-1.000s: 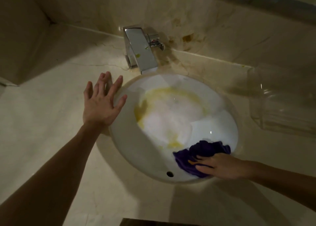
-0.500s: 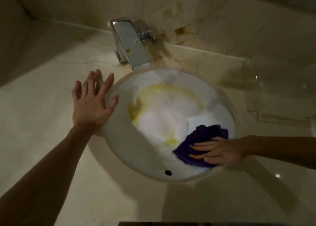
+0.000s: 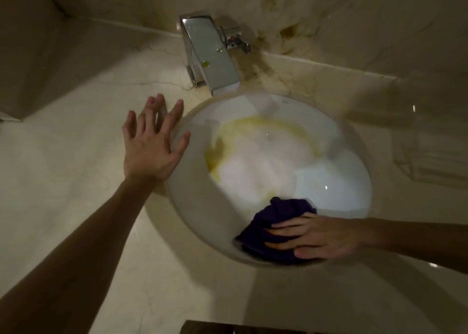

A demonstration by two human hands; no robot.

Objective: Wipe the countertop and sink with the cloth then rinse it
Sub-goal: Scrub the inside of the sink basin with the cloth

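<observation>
faucet [image 3: 210, 55] behind sink [image 3: 187, 194], clear box [image 3: 430, 151] at r; l hand [image 3: 149, 151] spread; r hand [image 3: 321, 237] presses cloth [image 3: 278, 209].

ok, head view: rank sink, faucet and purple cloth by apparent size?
1. sink: largest by far.
2-3. faucet and purple cloth: they look about alike. The right hand presses on the cloth and covers part of it, so I won't rank these two.
</observation>
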